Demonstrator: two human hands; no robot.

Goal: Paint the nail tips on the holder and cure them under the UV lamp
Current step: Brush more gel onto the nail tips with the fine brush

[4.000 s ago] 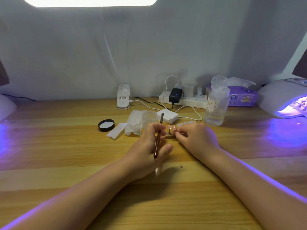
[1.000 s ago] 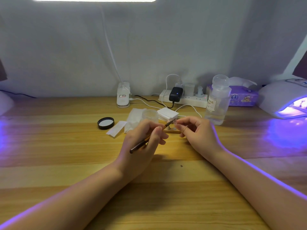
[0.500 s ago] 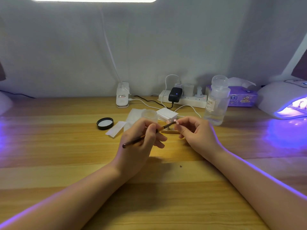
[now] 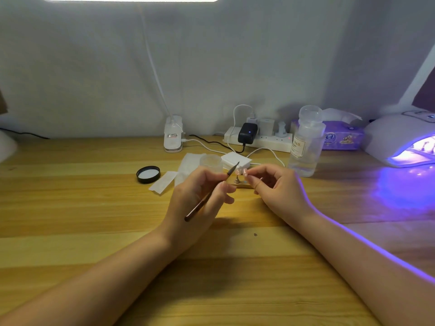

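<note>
Head view showed the left hand (image 4: 197, 196) pinching a thin dark brown nail brush (image 4: 210, 193) between thumb and fingers, as one holds a pen. The long axis of the brush ran from lower left to upper right, and its pointed tip was just beside the small glossy pink nail tips (image 4: 242, 171), on their left side. The nail tips sat on short metal stems above a small wooden holder (image 4: 240, 183), which lay on the pale striped wooden table (image 4: 70, 208) between the two hands. The right hand (image 4: 275, 191) was on the other side, its curled fingers pinching at the right nail tip or its stem; which of them exactly, I cannot tell. Both hands were close to the holder, but only the left carried the tool, so I judge the next stroke needed just a small move of the brush to the right and down. The nail tips looked smooth and shiny, the brush handle slim and hard. A white dome-shaped UV lamp (image 4: 397, 135), glowing violet inside, stood well apart at the far right
</note>
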